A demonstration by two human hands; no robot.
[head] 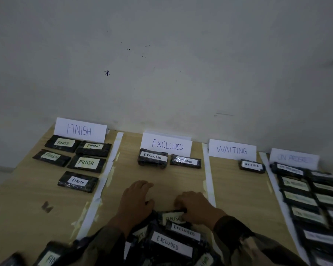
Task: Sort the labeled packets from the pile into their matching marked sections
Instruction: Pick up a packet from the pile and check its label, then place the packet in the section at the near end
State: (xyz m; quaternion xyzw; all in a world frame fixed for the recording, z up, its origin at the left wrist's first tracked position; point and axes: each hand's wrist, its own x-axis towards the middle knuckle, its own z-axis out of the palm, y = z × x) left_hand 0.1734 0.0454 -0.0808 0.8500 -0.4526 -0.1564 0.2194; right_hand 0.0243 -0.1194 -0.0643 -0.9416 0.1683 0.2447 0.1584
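The step in hand is picking from the heap of black plastic-wrapped packets with white paper labels (pixel 167 244), which lies nearest, under both wrists. At its far edge the right hand (pixel 197 206) curls its fingers (pixel 179 202) round a glossy black rectangular packet labelled FINISH (pixel 171 218). The left hand (pixel 136 198) rests alongside, its fingers (pixel 141 186) loosely spread on the pale wooden counter (pixel 161 179), holding nothing. By my judgement, the packet must next go left and beyond the fingers, over the white paper strip (pixel 93 208). There, five like packets (pixel 78 181) lie before the white FINISH card (pixel 79 129).
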